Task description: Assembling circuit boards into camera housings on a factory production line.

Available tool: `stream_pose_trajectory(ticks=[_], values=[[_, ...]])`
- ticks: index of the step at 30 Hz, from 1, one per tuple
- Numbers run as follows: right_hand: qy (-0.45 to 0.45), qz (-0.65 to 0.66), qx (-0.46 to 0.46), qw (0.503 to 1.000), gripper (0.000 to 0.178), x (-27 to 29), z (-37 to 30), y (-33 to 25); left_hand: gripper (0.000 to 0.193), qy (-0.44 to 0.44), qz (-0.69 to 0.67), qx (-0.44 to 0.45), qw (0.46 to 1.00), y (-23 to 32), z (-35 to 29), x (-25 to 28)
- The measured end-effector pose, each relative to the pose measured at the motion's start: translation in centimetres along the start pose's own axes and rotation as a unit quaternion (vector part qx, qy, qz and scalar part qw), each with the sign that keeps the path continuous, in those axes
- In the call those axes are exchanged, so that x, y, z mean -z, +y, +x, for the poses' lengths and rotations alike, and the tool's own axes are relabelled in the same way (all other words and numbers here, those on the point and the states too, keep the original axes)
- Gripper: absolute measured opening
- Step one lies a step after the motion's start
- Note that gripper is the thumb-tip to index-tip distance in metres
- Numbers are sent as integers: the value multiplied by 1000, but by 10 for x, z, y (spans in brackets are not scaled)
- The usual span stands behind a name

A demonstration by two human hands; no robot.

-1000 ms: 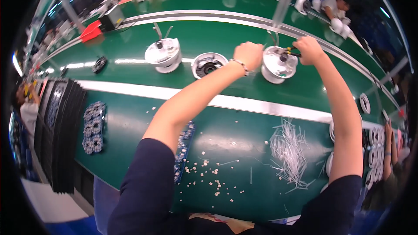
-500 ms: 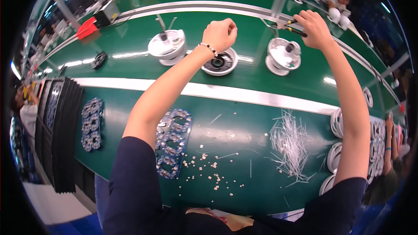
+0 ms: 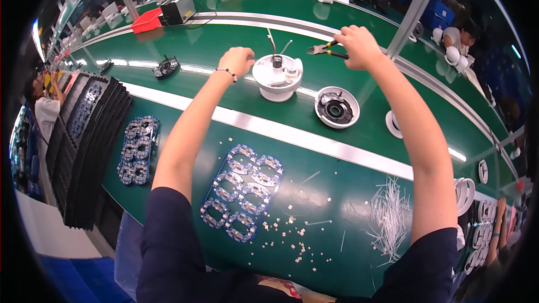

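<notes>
Standing beside the left grip (image 3: 237, 62) is a white housing (image 3: 275, 81)

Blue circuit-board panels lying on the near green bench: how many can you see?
2. One panel is near the middle, left of the white strips; the other panel is farther left, beside the black tray stack. Any underneath would be hidden.

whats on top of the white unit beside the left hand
On top of the white unit are a black cylinder, a pale round part and thin wires. Its inside is covered, out of sight.
</notes>
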State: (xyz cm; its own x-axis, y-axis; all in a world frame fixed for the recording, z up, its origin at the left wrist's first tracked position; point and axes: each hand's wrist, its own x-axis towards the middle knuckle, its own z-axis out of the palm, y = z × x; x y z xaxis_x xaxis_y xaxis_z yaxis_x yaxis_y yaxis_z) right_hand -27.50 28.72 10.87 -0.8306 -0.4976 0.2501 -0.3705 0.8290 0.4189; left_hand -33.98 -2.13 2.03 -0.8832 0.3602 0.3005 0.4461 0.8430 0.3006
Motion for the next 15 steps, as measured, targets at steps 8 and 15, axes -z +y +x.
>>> stream_pose_trajectory(ticks=[8,15], values=[[-34,25,71,997,40,-14,58,-41,8,72,-8,-93,993,16,6,2],[-23,43,89,995,38,-21,56,-45,7,75,4,-108,991,33,17,0]])
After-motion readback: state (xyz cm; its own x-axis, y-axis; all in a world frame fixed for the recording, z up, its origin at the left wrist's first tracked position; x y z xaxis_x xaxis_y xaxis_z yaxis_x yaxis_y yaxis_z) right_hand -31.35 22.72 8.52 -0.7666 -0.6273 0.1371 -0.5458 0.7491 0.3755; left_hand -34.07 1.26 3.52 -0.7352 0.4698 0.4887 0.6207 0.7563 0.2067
